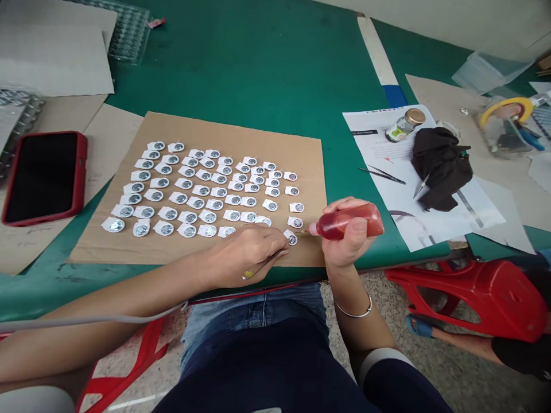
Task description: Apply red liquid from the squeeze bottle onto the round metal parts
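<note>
In my right hand [346, 238] is a squeeze bottle [350, 222] of red liquid, tipped sideways. Its thin nozzle points left at a small round silver-and-white piece [291, 237] with a paper tab. My left hand [247, 255] is closed around slim tweezers [260, 267], whose back end shows a yellow mark. Those fingertips are at the left edge of the same piece; whether the tweezers' tips grip it is hidden. Many similar round pieces [183, 183] lie in rows on a brown cardboard sheet [232, 135], and a short column [295, 207] stands apart at its right.
A red-cased phone [45, 176] lies left of the cardboard. On the right, printed paper [374, 158] carries a glass jar [404, 125], black tweezers [383, 174] and a dark cloth [441, 166]. Beyond are a clear box [491, 71] and yellow tape [505, 109]. A red stool [495, 298] and someone's foot [419, 327] are below right.
</note>
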`<state>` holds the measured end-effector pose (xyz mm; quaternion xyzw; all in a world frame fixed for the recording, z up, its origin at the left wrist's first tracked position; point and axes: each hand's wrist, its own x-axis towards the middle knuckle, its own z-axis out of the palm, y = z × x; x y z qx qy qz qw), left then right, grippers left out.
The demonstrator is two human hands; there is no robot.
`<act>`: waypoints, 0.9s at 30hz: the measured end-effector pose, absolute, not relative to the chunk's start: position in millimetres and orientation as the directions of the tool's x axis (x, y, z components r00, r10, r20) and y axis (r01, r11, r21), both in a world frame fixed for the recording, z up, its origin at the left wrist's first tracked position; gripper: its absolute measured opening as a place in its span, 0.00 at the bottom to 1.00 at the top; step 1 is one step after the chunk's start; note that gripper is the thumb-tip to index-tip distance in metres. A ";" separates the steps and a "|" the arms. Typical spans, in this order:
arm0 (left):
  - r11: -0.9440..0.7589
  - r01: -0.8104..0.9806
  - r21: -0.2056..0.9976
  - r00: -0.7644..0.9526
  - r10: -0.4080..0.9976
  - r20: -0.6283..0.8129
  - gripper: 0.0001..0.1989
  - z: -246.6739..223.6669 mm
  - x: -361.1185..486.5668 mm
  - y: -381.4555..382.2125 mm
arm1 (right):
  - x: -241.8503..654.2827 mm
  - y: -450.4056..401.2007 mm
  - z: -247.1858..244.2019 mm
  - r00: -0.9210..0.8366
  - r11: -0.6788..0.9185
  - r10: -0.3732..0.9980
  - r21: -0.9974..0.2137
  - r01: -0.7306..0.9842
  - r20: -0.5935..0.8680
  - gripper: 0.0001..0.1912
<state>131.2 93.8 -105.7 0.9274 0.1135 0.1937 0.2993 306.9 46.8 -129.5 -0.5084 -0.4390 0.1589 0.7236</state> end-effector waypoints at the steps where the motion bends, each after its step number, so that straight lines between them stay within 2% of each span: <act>1: -0.797 0.095 0.596 0.902 0.322 0.287 0.09 -105.3 131.1 93.9 | 307.1 46.4 -129.2 0.557 0.424 0.684 -0.878 0.222 0.471 0.12; 5: -0.822 0.086 0.562 0.931 0.268 0.249 0.08 -102.4 130.4 94.5 | 308.4 45.6 -130.7 0.534 0.401 0.701 -0.880 0.253 0.473 0.13; 8: -0.869 0.079 0.489 0.958 0.202 0.204 0.09 -99.8 131.0 91.3 | 309.2 45.0 -133.0 0.507 0.375 0.726 -0.885 0.274 0.465 0.14; 10: -0.918 0.073 0.389 0.965 0.163 0.204 0.10 -98.0 132.5 86.2 | 309.4 44.6 -133.8 0.466 0.339 0.760 -0.888 0.312 0.454 0.13; 15: -0.998 0.065 0.010 0.948 0.065 0.310 0.09 -98.8 137.0 70.2 | 309.7 43.3 -132.7 0.376 0.278 0.823 -0.879 0.387 0.426 0.12; 17: -0.995 0.063 -0.077 0.935 0.032 0.353 0.07 -101.9 137.5 65.8 | 309.7 42.7 -131.9 0.361 0.264 0.836 -0.880 0.394 0.413 0.12; 21: -0.991 0.067 -0.119 0.927 0.018 0.375 0.05 -106.2 136.9 62.8 | 309.8 41.8 -131.1 0.322 0.258 0.862 -0.886 0.385 0.391 0.12; 27: -0.990 0.076 -0.118 0.925 0.026 0.378 0.06 -104.0 136.9 63.4 | 309.8 41.6 -130.3 0.294 0.237 0.882 -0.887 0.397 0.368 0.12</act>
